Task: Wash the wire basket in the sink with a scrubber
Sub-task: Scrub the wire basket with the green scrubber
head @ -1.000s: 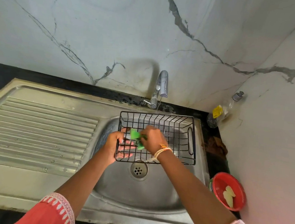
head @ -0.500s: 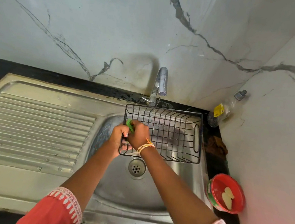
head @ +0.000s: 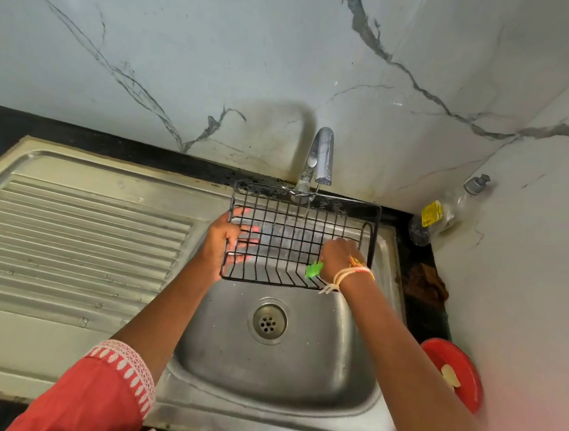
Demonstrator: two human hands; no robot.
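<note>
Though blurred, basket (head: 295, 237) between fingers (head: 247, 229).

The sink bowl (head: 273, 362) is wide open around the drain (head: 268, 320), plenty of room below the wire basket (head: 301, 237), which spans the back of the bowl right under the tap (head: 321, 156). The ribbed drainboard (head: 75, 231) on the left is bare too. The right side is tight: soap bottle (head: 443, 212), brown cloth (head: 425, 284) and red bowl (head: 451, 374) crowd the counter (head: 421, 251) strip against the wall.
</note>
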